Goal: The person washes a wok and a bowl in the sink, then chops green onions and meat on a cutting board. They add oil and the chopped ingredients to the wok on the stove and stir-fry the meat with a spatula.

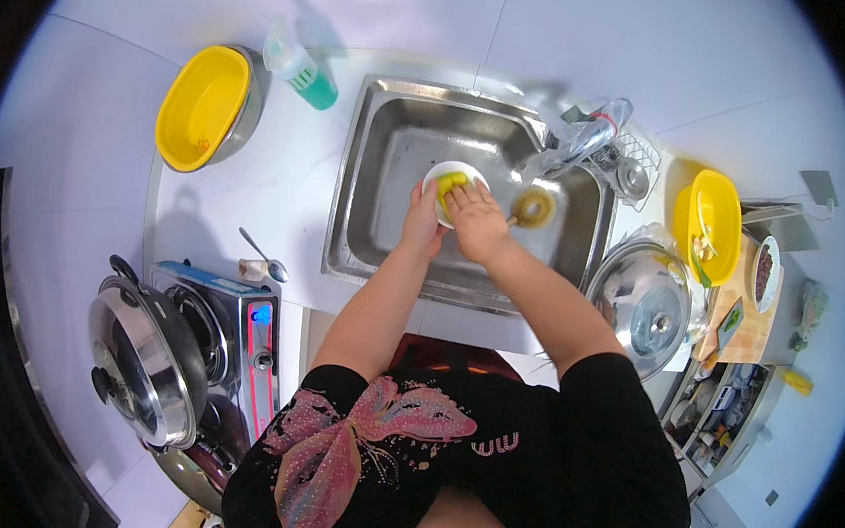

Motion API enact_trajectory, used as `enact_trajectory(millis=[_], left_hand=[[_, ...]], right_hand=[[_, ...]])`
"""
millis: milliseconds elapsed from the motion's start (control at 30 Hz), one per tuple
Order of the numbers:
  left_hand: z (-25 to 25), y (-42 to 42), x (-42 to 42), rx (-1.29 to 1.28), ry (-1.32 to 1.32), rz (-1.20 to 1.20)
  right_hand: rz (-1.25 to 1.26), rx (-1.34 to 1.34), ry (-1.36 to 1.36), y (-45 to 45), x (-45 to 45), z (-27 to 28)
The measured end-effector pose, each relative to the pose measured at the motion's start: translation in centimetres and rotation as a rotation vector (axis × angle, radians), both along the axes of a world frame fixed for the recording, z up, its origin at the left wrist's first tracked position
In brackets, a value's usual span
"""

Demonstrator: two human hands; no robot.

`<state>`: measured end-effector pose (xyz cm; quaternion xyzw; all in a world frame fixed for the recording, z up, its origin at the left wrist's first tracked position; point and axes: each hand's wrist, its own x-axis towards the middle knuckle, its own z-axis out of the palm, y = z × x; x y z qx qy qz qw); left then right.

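Over a stainless steel sink (405, 197), my left hand (422, 220) grips the near left side of a small white bowl (465, 167). A yellow sponge or cloth (451, 181) lies inside the bowl. My right hand (477, 220) presses on the yellow thing with fingers together; its fingertips reach into the bowl. Just right of that hand is the sink's drain with a brownish round strainer (533, 208). The faucet (574, 150), wrapped in clear plastic, hangs over the sink's right back part.
Left stand a yellow basin (203, 109), a green-and-clear bottle (303, 75), a spoon (262, 256) and a lidded pan (148, 363) by a gas stove (244, 326). Right are a steel lid (641, 306), a yellow basket (722, 228) and a cutting board (741, 334) with a knife (726, 330).
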<state>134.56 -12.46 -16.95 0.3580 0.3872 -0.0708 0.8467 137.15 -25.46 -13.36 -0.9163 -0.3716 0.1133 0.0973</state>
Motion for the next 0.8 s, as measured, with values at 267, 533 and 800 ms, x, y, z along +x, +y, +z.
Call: enact_trajectory(millis=[267,533,800], left_hand=[[-0.8,1.7,0.3,0.221,-0.057,-0.085],[-4.5,6.4,-0.1,0.593,0.061,-0.54],[-1.9,1.8,-3.0,0.059,0.173,-0.448]], right_hand=[[-0.259,0.32,0.583,-2.1,1.6,3.9],[-0.87,1.026,0.875,-6.0,1.4,-1.0],[-0.848,1.119,1.09,-2.7,2.0,0.4]])
